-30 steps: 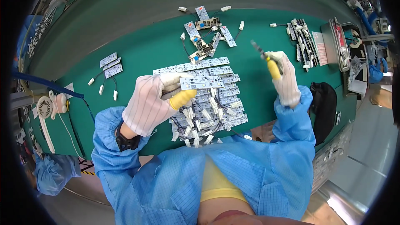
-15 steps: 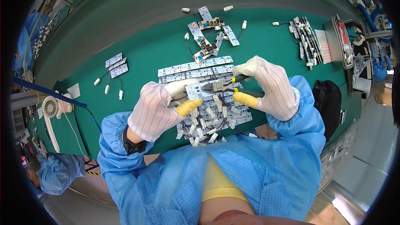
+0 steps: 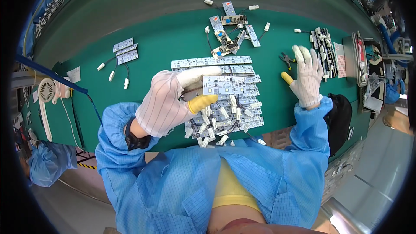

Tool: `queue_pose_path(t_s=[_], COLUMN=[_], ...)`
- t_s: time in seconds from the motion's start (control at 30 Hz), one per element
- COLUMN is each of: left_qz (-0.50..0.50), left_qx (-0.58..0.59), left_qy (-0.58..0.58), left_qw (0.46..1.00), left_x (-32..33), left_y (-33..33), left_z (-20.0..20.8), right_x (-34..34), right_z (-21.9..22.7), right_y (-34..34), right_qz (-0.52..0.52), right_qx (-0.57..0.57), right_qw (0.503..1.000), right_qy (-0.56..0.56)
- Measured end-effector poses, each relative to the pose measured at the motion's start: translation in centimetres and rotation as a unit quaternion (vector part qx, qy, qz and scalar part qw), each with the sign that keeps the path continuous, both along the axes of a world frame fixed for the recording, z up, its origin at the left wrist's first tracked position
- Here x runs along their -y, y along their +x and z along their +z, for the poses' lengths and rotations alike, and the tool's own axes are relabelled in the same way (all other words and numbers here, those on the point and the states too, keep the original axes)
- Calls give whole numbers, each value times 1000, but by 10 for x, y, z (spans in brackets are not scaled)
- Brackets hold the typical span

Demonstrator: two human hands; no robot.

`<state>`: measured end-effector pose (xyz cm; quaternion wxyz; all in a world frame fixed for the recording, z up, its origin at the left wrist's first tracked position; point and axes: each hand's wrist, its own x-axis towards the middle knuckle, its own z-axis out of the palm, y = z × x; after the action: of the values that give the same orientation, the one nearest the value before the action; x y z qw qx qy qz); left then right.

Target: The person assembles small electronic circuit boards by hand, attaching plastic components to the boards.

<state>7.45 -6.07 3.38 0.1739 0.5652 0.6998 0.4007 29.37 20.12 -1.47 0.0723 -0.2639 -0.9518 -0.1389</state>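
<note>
A white circuit board point(image 3: 225, 86) sits over the board rows point(image 3: 250, 92), pinched by the gloved left hand point(image 3: 167, 102); the pliers point(image 3: 287, 60), on it moments earlier, now lie right of the rows, leaving the board tool-free; the right hand point(image 3: 307, 76), spread and empty, is just beside them.

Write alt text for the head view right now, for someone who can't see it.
A gloved left hand holds a white circuit board over rows of similar boards with white connectors. The gloved right hand, open, is beside pliers on a green table.
</note>
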Motion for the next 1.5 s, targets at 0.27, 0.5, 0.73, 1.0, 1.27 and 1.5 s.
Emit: queue_pose_path(t_s=[0.27,0.5,0.73,1.0,1.27,1.5], left_qz=[16,144,151,154,146,205], left_qx=[80,227,121,58,-144,37], left_qy=[80,112,85,104,49,123], left_qw=[993,957,977,981,977,970], left_x=[-1,21,20,20,22,15], left_y=[12,15,8,10,2,-57], left_z=[-10,-19,-18,-18,-13,-30], right_x=[90,91,96,86,80,86], right_z=[65,66,57,67,51,47], right_y=[-64,-80,-76,-81,-92,-88], right_qz=[152,157,180,160,90,129], right_qx=[-169,-139,-206,-152,-76,-191], right_qw=[583,596,527,571,449,651], right_qy=[-780,-775,-805,-791,-886,-723])
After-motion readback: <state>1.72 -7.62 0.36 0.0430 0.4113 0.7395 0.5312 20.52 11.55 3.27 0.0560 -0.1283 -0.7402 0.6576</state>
